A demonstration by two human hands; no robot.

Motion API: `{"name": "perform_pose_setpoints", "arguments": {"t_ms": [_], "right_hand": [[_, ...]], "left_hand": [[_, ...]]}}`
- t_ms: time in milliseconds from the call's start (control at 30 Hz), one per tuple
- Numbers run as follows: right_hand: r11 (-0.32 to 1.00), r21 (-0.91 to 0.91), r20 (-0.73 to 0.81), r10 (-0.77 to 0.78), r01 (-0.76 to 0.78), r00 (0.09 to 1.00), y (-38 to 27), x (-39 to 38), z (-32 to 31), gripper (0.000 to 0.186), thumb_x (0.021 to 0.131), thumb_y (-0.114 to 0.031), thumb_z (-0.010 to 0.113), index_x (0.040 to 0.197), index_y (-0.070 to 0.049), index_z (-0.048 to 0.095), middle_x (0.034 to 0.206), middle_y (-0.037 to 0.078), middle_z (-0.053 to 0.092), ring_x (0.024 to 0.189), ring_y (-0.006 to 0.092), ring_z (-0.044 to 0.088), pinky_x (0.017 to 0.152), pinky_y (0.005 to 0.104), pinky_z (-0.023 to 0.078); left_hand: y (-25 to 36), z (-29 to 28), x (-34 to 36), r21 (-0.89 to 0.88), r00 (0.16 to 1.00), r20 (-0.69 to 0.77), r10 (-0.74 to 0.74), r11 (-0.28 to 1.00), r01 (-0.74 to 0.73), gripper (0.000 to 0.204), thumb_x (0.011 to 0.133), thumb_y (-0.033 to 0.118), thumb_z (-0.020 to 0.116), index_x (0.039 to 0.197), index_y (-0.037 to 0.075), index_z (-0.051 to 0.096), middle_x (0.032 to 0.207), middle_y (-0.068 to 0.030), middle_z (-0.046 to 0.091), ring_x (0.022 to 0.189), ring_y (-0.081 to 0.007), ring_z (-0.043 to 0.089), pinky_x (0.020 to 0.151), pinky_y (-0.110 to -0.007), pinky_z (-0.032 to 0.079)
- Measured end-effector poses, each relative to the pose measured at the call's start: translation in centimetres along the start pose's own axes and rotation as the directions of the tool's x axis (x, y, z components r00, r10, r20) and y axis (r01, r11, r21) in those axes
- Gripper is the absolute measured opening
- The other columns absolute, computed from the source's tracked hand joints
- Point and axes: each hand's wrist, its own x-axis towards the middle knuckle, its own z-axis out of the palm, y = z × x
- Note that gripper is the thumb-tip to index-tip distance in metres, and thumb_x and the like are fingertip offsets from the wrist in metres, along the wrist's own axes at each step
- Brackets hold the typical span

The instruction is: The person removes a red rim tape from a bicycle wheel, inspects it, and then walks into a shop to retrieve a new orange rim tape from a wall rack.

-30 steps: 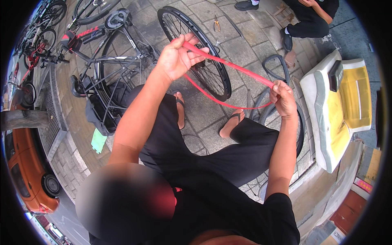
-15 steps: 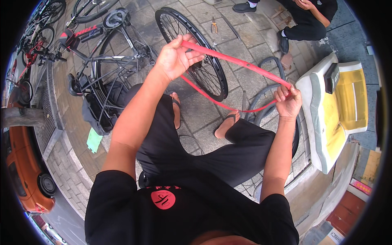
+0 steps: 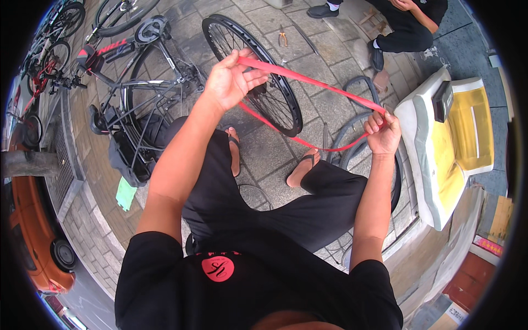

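Observation:
A loop of red flat strip [image 3: 313,80] is stretched between my hands, its lower run drooping over the paving. My left hand [image 3: 228,82] holds the upper run at its left end by the thumb, other fingers loosely spread. My right hand [image 3: 384,135] grips the other end with curled fingers. Just beyond my left hand a spoked black wheel rim [image 3: 290,107] without a tyre lies on the paving; whether they touch I cannot tell. Beyond my right hand are black rubber tubing [image 3: 357,81] and a yellow and white padded seat [image 3: 473,118].
A bicycle lacking a wheel [image 3: 157,82] lies at the left, near a green cloth [image 3: 125,192]. Pliers [image 3: 282,37] are on the paving [image 3: 324,55]. A seated person [image 3: 407,38] is at upper right. More bicycles [image 3: 55,60] and an orange car [image 3: 33,231] stand far left.
My right hand has moved right since a second ago, pulling the red loop wider. My left hand sits slightly further left in the picture, as do the wheel and surroundings.

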Motion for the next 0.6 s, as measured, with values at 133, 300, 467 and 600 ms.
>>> {"name": "perform_pose_setpoints", "arguments": {"t_ms": [133,300,467,600], "right_hand": [[1.000,0.012,0.010,0.005,-0.005,1.000,-0.1,0.1,-1.1,0.018,0.091,-0.023,0.066,0.084,-0.009,0.058,0.073,0.001,0.046,0.061,0.0155,0.043,0.055,0.0316,0.035],[0.999,0.038,0.013,0.006,-0.006,1.000,0.1,0.5,-0.9,0.017,0.092,-0.021,0.064,0.082,-0.010,0.055,0.070,0.001,0.046,0.058,0.0157,0.043,0.054,0.0313,0.035],[0.999,0.032,-0.005,0.005,-0.004,1.000,-0.1,0.2,-1.2,0.016,0.090,-0.021,0.065,0.082,-0.011,0.055,0.070,0.000,0.047,0.058,0.0151,0.043,0.053,0.0312,0.034],[1.000,0.008,-0.033,0.008,-0.008,0.999,0.0,0.1,-1.6,0.016,0.090,-0.020,0.065,0.082,-0.011,0.055,0.069,0.000,0.046,0.057,0.0142,0.043,0.053,0.0309,0.034]], "left_hand": [[0.0,0.0,0.0,0.008,1.000,0.012,0.004,1.000,-0.004,0.042,0.110,0.038,0.046,0.132,0.003,0.050,0.117,-0.0143,0.065,0.104,-0.0381,0.069,0.098,-0.053,0.054],[0.2,-0.3,0.1,0.021,1.000,0.001,-0.001,1.000,0.001,0.039,0.111,0.040,0.042,0.126,0.005,0.052,0.116,-0.0153,0.066,0.099,-0.0368,0.071,0.093,-0.052,0.057],[0.0,-0.3,0.3,0.057,0.999,-0.032,0.000,0.998,0.001,0.045,0.111,0.042,0.042,0.135,0.005,0.045,0.122,-0.0182,0.064,0.107,-0.0380,0.069,0.095,-0.052,0.056],[-0.3,-0.4,0.6,0.119,0.998,-0.056,0.042,0.992,-0.035,0.047,0.111,0.042,0.041,0.137,0.003,0.042,0.119,-0.0172,0.062,0.105,-0.0362,0.070,0.093,-0.050,0.057]]}}
